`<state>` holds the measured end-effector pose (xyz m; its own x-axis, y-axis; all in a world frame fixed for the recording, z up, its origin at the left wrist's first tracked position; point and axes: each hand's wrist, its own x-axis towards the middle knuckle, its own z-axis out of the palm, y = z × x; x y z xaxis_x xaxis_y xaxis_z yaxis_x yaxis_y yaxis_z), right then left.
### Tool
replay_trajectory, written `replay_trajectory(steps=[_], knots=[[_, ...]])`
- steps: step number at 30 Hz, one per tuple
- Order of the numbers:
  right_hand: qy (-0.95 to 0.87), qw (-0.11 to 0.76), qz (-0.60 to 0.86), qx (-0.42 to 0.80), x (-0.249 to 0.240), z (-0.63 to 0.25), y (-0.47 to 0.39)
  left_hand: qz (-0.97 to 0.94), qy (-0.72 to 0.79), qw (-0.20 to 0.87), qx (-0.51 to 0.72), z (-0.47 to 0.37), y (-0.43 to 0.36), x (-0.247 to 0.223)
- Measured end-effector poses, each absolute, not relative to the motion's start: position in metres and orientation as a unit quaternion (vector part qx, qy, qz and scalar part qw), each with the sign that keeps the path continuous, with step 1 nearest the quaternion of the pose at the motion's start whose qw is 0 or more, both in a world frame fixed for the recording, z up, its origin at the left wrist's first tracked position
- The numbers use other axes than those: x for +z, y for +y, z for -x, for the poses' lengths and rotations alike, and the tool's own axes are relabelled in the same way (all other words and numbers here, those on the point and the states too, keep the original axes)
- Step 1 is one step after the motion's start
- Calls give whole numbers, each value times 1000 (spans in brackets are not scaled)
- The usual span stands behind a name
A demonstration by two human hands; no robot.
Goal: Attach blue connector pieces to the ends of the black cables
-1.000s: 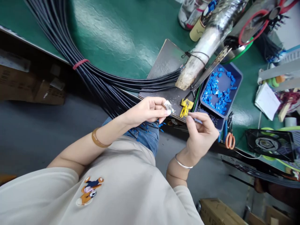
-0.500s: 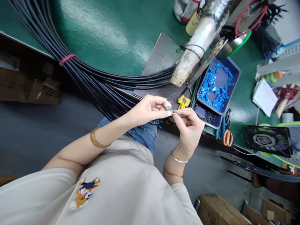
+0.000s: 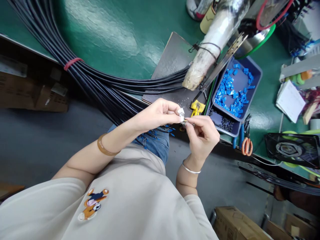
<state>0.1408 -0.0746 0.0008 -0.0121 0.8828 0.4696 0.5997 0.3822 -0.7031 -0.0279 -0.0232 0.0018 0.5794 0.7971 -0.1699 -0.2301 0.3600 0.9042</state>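
Note:
My left hand [image 3: 160,115] is closed in a pinch, with white wrapping on its thumb and fingertip. Facing it, my right hand [image 3: 203,131] pinches with thumb and forefinger. Between the two sets of fingertips shows a thin, wire-like piece [image 3: 185,121], partly yellowish; it is too small to name surely. Just beyond the fingers lies a yellow tool [image 3: 197,107] at the bench edge. Black cables [image 3: 117,108] with blue ends run below and behind my left hand, and some ends hang over my lap.
A grey tray [image 3: 258,75] holds blue connector pieces, and small black parts [image 3: 223,122] fill the bin beside it. A whitish wrapped tube [image 3: 200,68] slants over a dark board [image 3: 166,65]. Orange-handled scissors [image 3: 247,146] and a fan [image 3: 291,150] sit to the right.
The view has shifted slightly, so the bench items on the right appear farther right. Both hands stay together in their pinch, with the right fingers slightly turned.

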Motion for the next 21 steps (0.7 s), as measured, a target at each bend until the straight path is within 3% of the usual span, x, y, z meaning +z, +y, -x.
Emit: replay_trajectory(steps=[6,12,16,21], knots=[[-693,469,514,189,3,-141,-74,-475,290,758,341,29,-22,2],[-588,447,558,378,-3,-152,-70,-548,302,697,349,24,-29,-3],[-550,506,588,308,1,-152,-73,-568,338,635,400,18,-36,-4],[-608,451,603,251,11,-151,-78,-573,332,628,409,17,-38,-8]])
